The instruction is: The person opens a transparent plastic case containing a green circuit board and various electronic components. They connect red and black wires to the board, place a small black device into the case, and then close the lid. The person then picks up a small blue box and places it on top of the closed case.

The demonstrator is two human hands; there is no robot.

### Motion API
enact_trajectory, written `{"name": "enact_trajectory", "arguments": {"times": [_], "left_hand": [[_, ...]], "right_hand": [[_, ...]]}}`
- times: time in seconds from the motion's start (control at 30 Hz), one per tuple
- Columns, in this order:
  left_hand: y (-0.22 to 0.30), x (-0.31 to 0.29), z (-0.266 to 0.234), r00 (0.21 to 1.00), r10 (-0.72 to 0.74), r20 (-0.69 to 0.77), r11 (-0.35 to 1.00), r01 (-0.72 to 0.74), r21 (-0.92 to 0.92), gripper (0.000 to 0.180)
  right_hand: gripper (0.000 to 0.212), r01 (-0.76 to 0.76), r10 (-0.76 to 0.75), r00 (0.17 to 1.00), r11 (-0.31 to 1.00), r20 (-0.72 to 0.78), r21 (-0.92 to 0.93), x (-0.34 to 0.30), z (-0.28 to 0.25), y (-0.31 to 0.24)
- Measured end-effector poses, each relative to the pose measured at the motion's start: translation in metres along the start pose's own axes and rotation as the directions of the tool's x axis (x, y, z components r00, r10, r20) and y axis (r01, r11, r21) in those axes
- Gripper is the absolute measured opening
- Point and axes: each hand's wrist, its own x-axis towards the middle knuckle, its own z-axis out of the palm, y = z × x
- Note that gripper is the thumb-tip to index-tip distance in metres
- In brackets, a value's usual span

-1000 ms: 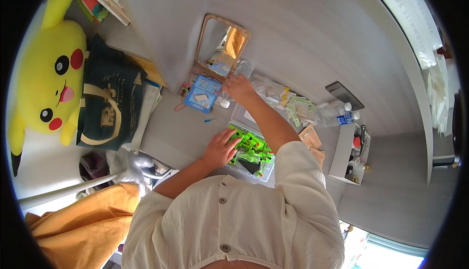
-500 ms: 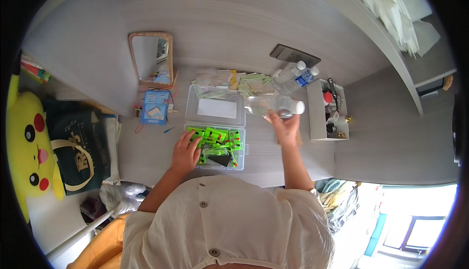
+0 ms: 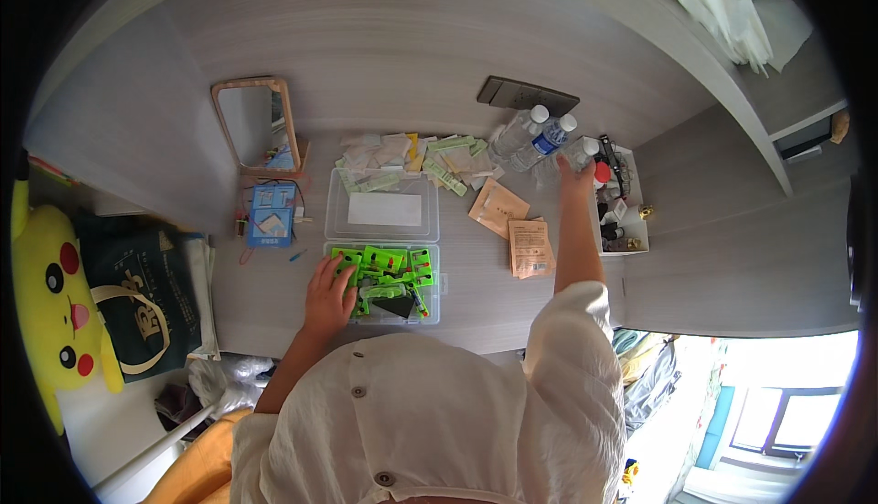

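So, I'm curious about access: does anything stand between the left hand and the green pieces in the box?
Nothing visible does. The clear box is open, its lid laid back on the far side, and the left hand reaches over the left wall, fingers at the green pieces.

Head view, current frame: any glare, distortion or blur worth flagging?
Head view: window at lower right blown out near-white; shelf edge bowed by the fisheye, picture corners black; green pieces distinct; clear bottle at the right hand only faintly outlined.
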Motion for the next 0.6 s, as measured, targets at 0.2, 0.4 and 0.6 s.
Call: {"name": "enact_trajectory", "arguments": {"times": [0.2, 0.4, 0.6], "left_hand": [[0.001, -0.002, -0.004, 1.000, -0.023, -0.007, 1.000, 0.023, 0.009, 0.040], [-0.007, -0.002, 0.004, 1.000, 0.021, -0.023, 0.999, -0.021, -0.030, 0.039], [-0.032, 0.000, -0.011, 0.982, -0.158, -0.105, 0.980, 0.143, -0.139, 0.038]], "right_hand": [[0.071, -0.050, 0.048, 0.987, 0.999, 0.151, 0.010, 0.042, 0.015, 0.032], [0.074, 0.062, -0.043, 0.991, 0.987, 0.129, -0.148, 0.046, -0.022, 0.082], [0.044, 0.242, -0.240, 0.970, 0.968, 0.037, -0.062, -0.126, -0.015, 0.041]]}}
